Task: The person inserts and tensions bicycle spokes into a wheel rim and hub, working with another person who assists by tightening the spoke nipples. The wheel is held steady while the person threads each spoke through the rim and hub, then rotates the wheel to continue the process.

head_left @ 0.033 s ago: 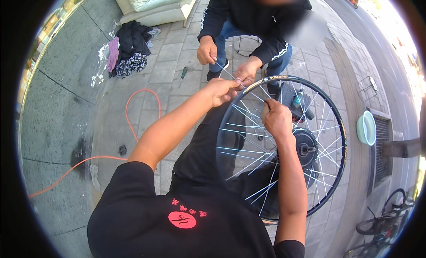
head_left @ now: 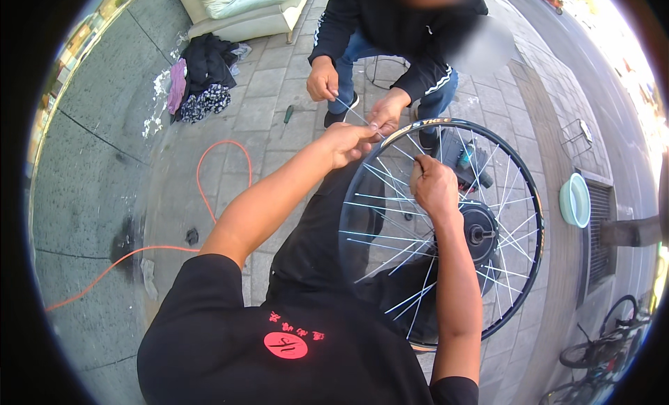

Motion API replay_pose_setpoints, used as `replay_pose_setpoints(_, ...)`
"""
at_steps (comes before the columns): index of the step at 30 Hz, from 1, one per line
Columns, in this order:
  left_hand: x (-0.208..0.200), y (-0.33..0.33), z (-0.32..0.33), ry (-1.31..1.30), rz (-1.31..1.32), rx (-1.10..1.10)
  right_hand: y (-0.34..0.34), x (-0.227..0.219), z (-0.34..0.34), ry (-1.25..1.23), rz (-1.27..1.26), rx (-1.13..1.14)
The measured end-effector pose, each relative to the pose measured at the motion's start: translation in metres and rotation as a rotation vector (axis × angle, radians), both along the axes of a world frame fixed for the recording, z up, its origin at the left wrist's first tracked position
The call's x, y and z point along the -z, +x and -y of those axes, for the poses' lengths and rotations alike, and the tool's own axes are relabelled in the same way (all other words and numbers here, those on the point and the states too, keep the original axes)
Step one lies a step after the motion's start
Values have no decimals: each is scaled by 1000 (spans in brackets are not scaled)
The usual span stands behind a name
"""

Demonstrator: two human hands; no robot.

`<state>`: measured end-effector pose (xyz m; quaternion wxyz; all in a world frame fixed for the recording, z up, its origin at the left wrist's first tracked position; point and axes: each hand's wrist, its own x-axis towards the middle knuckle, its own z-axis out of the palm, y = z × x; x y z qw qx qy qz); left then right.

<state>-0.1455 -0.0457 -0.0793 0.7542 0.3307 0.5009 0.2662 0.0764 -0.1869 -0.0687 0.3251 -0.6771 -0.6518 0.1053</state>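
Paving behind wheel; right hand part-hides spokes.

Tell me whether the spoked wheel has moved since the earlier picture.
No: judged against the pale green basin on the ground, the spoked wheel shows no visible shift in any direction.

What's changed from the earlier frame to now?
Nothing visibly moved, and nothing was taken hold of or let go. Same as before: left hand at the wheel rim, close to the co-worker's hand; right hand at the spokes; green-handled screwdriver on the paving.
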Motion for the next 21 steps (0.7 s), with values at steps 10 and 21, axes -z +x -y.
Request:
replay_pose_setpoints(10, -1, -1, 0, -80, 44, -107, 2, 2, -1, 20, 6, -5)
replay_pose_setpoints(21, -20, -5, 35, 1219, -754, 200, 1, -2, 2, -9, 37, 9)
